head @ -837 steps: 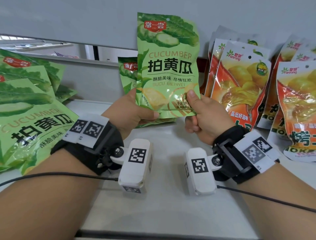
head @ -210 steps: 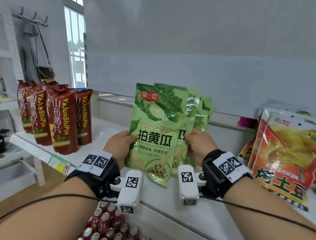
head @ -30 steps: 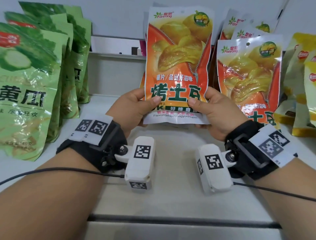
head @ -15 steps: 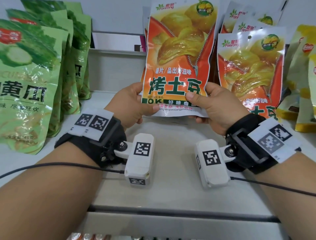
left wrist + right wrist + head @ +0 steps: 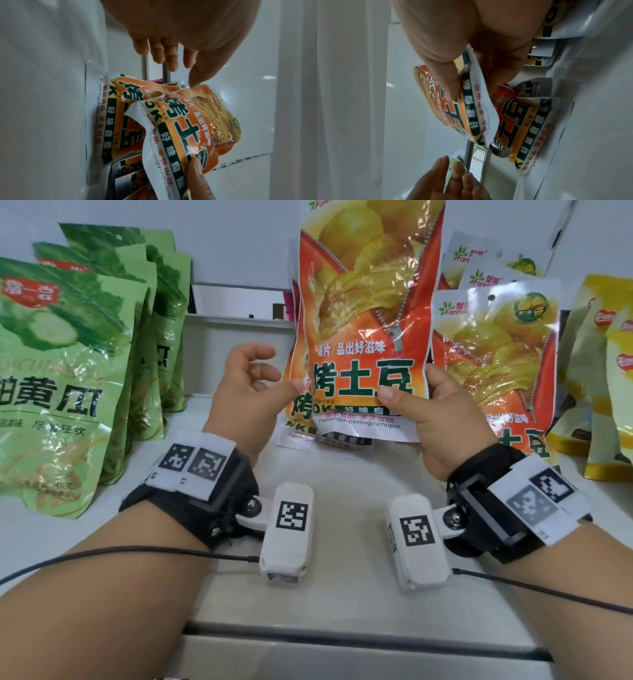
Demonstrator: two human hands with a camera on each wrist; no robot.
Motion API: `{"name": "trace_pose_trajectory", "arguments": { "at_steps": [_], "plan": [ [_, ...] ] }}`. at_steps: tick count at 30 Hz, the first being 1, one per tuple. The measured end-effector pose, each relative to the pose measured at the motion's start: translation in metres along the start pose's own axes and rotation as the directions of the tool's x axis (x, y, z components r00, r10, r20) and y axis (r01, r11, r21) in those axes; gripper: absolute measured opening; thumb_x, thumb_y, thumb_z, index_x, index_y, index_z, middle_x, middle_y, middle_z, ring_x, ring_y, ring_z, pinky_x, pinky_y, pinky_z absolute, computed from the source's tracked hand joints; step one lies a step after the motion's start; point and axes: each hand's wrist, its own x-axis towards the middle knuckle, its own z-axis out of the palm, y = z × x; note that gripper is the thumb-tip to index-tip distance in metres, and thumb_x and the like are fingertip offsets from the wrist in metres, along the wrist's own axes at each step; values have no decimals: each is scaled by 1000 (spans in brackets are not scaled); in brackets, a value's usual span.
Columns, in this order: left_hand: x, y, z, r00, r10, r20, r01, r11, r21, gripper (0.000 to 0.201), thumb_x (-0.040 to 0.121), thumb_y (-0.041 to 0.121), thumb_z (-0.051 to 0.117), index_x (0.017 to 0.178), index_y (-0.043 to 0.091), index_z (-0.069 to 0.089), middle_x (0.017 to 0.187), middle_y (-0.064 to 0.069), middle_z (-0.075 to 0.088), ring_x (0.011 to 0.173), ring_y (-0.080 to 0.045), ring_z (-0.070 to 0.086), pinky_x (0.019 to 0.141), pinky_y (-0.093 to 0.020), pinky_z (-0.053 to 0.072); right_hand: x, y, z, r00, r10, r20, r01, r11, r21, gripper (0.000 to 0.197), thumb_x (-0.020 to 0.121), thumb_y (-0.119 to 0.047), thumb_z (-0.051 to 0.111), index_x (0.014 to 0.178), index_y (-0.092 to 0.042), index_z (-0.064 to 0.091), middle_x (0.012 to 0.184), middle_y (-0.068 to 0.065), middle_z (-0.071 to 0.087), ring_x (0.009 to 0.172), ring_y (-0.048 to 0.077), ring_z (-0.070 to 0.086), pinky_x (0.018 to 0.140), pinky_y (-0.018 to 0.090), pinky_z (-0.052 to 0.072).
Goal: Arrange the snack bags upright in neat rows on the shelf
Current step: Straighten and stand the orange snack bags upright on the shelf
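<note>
Nearest to us, our right hand [image 5: 435,419] pinches the lower right corner of the glossy orange potato-chip bag with yellow chips printed on it [image 5: 366,313], thumb in front and the other fingers behind. Our left hand [image 5: 248,392] is off the bag, just beside its left edge, with the fingers [image 5: 171,56] loosely spread and holding nothing. The bag stands with its long axis upright and its bottom seam is above the white shelf [image 5: 342,583], not touching it. Directly behind it, a second orange bag of the same kind [image 5: 301,419] leans in the row, and further right stands another one [image 5: 493,344]. To the left we see the green cucumber snack bags [image 5: 61,378] in their own row, well apart. We judge the bag must go down and back; the free room is between these two rows.
</note>
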Motion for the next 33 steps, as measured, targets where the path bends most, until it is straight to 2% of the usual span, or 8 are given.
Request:
{"name": "trace_pose_trajectory", "arguments": {
  "at_steps": [4, 7, 9, 13, 18, 21, 24, 33],
  "plan": [
    [-8, 6, 10, 969, -42, 242, 47, 999, -14, 43, 61, 44, 69, 101, 36, 55, 86, 8, 56, 73, -2, 59, 63, -20, 46, -3, -5, 4, 999, 35, 20, -36, 998, 47, 14, 84, -17, 65, 98, -18, 62, 105, 9, 69, 100, 28, 65, 93, 46, 50],
    [-12, 7, 16, 931, -40, 364, 51, 998, -21, 90, 46, 78, 71, 123, 39, 43, 111, 9, 58, 93, 0, 63, 75, -26, 51, -7, -8, 6, 976, 77, 201, -103, 987, 120, 48, 76, -55, 52, 104, -18, 65, 105, 4, 68, 79, 21, 64, 69, 37, 54],
    [-13, 9, 17, 926, -25, 377, 48, 998, -51, 117, 40, 82, 71, 137, 28, 35, 128, 0, 55, 112, -11, 61, 88, -34, 51, -9, -11, 9, 959, 55, 278, -112, 975, 193, 58, 74, -58, 44, 104, -14, 66, 108, 0, 66, 74, 15, 62, 60, 26, 52],
    [-15, 9, 15, 947, -54, 315, 123, 972, -201, 63, 70, 20, 74, 125, 18, 43, 115, -2, 67, 104, -18, 66, 84, -32, 55, -8, -10, 8, 982, 47, 183, -73, 987, 143, 31, 92, -37, 44, 97, -16, 66, 97, -1, 69, 69, 13, 60, 56, 22, 48],
    [-16, 8, 14, 966, -125, 227, 178, 956, -232, 42, 84, 3, 64, 121, 13, 47, 115, -2, 64, 110, -21, 61, 104, -46, 44, 1, -3, -3, 988, 69, -139, -80, 994, -72, 18, 84, -14, 67, 96, -24, 58, 89, -6, 56, 74, 5, 54, 57, 16, 44],
    [-17, 10, 17, 965, -124, 233, 195, 930, -310, 43, 79, 6, 59, 120, 12, 49, 109, -1, 66, 103, -19, 65, 93, -35, 52, 0, -1, -2, 982, 190, 14, -187, 977, -106, 26, 83, -11, 67, 106, -19, 59, 97, -2, 63, 81, 11, 61, 62, 22, 46],
    [-14, 6, 15, 965, -139, 223, 214, 908, -360, 21, 87, 10, 53, 107, 14, 55, 93, 4, 73, 88, -11, 70, 75, -26, 56, -3, -1, 3, 964, 240, 119, -236, 971, -47, 25, 86, 6, 57, 93, -18, 63, 81, 5, 67, 58, 10, 63, 50, 20, 51],
    [-8, -2, 12, 945, -208, 250, 294, 878, -379, 21, 91, 29, 49, 107, 20, 59, 93, 3, 75, 86, -13, 71, 72, -31, 60, 4, -2, -6, 937, 306, 166, -305, 952, -32, 28, 89, 7, 50, 96, -18, 61, 79, 5, 65, 53, 9, 63, 51, 20, 51]
  ]
}}
